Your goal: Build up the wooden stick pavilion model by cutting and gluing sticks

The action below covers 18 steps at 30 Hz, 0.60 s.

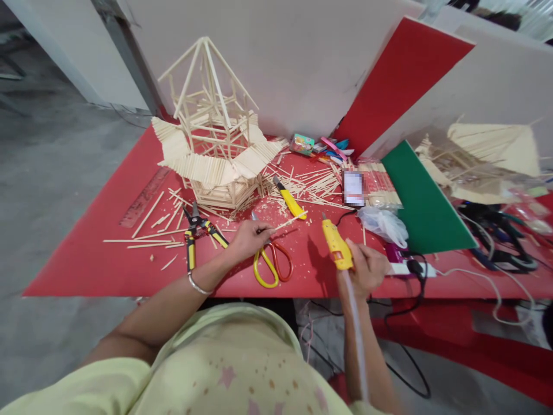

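My left hand (249, 239) pinches a thin wooden stick (287, 222) low over the red table (86, 259). My right hand (367, 268) grips a yellow glue gun (337, 245) with a clear glue rod trailing back from it; its nozzle points up and away, toward the stick's far end. Scissors with yellow and red handles (272, 262) lie between my hands. A tall model house of sticks (211, 132) stands at the back left, behind my left hand.
Yellow-handled pliers (194, 230) and a yellow utility knife (290, 202) lie among several loose sticks. A ruler (144, 196) lies left. Green board (425, 199), red board (401, 80), a plastic bag (384, 225), cables and another stick model (488, 155) crowd the right.
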Tool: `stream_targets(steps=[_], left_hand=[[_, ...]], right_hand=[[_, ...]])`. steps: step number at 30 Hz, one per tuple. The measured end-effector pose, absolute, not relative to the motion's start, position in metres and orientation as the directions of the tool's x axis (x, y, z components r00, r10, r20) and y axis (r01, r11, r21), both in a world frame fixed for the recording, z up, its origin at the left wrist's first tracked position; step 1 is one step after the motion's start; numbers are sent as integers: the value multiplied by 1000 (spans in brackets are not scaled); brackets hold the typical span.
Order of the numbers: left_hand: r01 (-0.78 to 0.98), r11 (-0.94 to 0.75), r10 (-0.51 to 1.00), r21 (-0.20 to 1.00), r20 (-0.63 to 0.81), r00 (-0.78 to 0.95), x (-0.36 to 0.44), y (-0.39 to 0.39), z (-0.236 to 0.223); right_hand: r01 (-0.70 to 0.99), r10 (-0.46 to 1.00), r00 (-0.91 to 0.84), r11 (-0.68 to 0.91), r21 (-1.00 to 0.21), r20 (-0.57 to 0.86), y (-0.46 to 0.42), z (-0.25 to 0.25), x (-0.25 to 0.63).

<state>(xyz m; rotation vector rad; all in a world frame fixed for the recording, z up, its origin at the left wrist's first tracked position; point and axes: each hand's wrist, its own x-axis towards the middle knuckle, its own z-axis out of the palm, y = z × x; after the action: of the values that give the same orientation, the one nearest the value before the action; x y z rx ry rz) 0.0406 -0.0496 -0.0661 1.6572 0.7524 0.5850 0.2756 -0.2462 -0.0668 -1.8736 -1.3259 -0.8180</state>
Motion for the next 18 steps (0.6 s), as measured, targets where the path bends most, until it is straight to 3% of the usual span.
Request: stream_targets(steps=[4,8,11,14,18], left_hand=[[128,-2,782,992,-78,618,41,-50,-66],[104,94,787,990,-138,602,42,-52,-62],[56,141,793,988,-147,591,41,-53,-61],[-1,179,800,984,-145,582,42,-53,-64],[-49,322,757,945,-226,613,44,-56,-66]], right_hand=[[781,522,624,-383,-494,582,-253,-52,267],[606,522,783,-516,-605,339,-264,-29,251],[459,410,876,-543,-703,255,-270,-23,228],[261,255,954,-463,-847,155,-274,-36,203],[-20,312,947,-180,-983,-76,-273,-69,190]])
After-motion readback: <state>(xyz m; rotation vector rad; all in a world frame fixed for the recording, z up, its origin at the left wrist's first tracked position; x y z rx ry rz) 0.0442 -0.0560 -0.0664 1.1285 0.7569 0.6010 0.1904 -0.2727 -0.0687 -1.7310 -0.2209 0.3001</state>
